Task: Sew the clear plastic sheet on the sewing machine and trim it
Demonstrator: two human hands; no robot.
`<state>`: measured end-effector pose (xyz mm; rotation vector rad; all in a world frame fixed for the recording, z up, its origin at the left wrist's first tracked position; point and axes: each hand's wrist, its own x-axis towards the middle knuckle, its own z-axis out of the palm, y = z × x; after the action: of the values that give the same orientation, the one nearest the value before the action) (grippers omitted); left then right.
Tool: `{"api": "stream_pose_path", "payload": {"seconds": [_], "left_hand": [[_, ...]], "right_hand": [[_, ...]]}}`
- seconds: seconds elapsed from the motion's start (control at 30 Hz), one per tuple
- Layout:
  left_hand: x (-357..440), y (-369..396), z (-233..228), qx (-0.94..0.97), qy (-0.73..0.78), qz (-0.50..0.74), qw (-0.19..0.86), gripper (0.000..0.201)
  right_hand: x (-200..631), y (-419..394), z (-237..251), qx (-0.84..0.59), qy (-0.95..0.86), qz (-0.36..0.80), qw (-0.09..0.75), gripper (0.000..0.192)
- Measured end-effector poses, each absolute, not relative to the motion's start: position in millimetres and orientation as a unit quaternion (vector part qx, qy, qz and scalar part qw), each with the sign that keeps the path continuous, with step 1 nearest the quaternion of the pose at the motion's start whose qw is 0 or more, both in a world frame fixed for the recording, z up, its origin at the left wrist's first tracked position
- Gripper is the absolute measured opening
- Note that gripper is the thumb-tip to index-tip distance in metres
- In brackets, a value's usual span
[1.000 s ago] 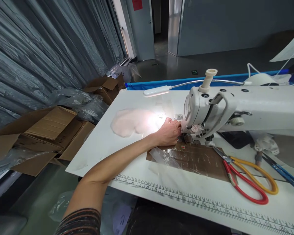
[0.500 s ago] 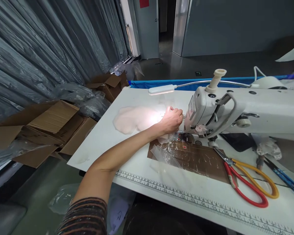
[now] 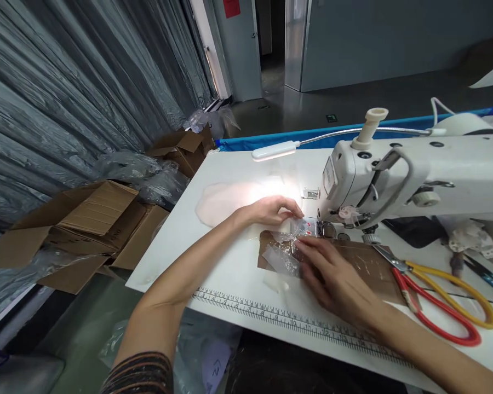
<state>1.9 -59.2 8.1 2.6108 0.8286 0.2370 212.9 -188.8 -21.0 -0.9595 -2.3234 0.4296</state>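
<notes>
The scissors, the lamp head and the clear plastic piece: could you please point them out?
scissors [image 3: 443, 306]: head view, red handle loop.
lamp head [image 3: 275, 151]: head view, middle of white bar.
clear plastic piece [image 3: 285, 257]: head view, its crinkled middle.

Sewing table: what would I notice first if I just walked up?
The big white sewing machine on the right, its lamp glowing on the white table. Below the lamp, the left hand and right hand press clear plastic. Red and yellow scissors lie at the right.

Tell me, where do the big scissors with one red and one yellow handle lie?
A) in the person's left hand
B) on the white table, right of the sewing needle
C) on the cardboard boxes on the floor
B: the red and yellow scissors lie flat on the white table, untouched by either hand.
</notes>
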Motion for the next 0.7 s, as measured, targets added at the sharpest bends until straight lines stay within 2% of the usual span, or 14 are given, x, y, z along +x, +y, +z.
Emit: {"api": "stream_pose_path", "payload": {"seconds": [0.07, 0.13, 0.2, 0.3, 0.53, 0.7], "left_hand": [[3, -67, 4, 0.942, 0.268, 0.058, 0.194, 0.03], [10, -77, 0, 0.947, 0.283, 0.041, 0.147, 0.032], [23, -87, -3, 0.934, 0.347, 0.038, 0.069, 0.029], [41, -101, -2, 0.904, 0.426, 0.039, -0.009, 0.035], [32, -94, 12, 0.897, 0.422, 0.108, -0.066, 0.027], [29, -94, 4, 0.899, 0.404, 0.16, -0.06, 0.021]], "right_hand": [[191, -175, -28, -0.347, -0.887, 0.136, 0.272, 0.047], [186, -166, -31, -0.359, -0.896, 0.1, 0.243, 0.047], [196, -163, -32, -0.383, -0.899, 0.063, 0.201, 0.038], [223, -168, -31, -0.418, -0.895, 0.025, 0.154, 0.029], [260, -177, -27, -0.458, -0.854, 0.107, 0.221, 0.038], [256, -168, -26, -0.451, -0.866, 0.06, 0.207, 0.036]]}}
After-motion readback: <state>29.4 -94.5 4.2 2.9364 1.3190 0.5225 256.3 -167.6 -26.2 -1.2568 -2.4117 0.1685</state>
